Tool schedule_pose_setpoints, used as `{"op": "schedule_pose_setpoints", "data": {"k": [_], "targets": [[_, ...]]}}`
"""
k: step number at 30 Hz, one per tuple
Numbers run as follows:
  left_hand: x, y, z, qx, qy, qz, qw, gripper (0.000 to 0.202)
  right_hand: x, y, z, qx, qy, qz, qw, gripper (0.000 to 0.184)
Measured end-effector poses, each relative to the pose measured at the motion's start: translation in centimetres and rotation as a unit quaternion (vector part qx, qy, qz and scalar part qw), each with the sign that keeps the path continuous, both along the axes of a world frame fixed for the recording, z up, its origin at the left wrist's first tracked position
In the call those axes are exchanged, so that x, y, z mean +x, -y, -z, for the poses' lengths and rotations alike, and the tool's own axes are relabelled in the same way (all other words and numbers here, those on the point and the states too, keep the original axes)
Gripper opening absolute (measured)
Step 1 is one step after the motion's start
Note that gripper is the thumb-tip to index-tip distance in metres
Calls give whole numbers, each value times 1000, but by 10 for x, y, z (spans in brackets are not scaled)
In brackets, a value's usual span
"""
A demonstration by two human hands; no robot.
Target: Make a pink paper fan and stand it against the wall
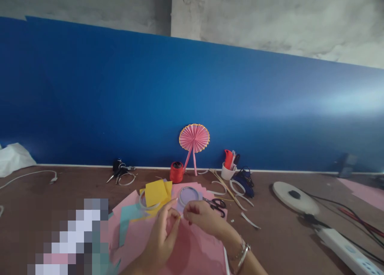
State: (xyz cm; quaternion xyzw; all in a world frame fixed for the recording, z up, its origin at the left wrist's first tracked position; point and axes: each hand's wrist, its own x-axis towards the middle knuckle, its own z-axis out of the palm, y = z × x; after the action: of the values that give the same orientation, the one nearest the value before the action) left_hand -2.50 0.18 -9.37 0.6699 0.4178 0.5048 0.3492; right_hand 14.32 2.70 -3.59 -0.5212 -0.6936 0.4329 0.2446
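Note:
My left hand [162,237] and my right hand [201,217] meet over pink paper sheets [198,251] on a brown table [75,191]. The fingertips of both hands pinch together around something small that I cannot make out. Just beyond them lie a roll of clear tape [189,195] and black-handled scissors [217,205]. Yellow folded paper [156,193] and a second tape ring [147,205] lie to the left. My right wrist wears a silver bracelet [241,253].
A pink paper fan [194,139] leans on the blue backdrop [120,99]. Nearby stand a red spool [177,171], a white cup of pens [228,171], keys [120,171], and curled white strips [240,193]. A round lamp base [295,197] and power strip [348,249] sit right.

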Motion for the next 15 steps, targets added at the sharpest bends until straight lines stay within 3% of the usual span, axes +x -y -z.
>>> {"op": "schedule_pose_setpoints", "data": {"k": [5,8,15], "targets": [[0,1,-6,-43,45,8,998,37,-11,7,-7,129,61,60,988,13],[1,2,-8,-71,65,-1,995,38,-16,12,-12,212,115,42,969,14],[2,0,-9,-78,82,-16,993,41,-19,20,-17,262,218,41,939,13]]}}
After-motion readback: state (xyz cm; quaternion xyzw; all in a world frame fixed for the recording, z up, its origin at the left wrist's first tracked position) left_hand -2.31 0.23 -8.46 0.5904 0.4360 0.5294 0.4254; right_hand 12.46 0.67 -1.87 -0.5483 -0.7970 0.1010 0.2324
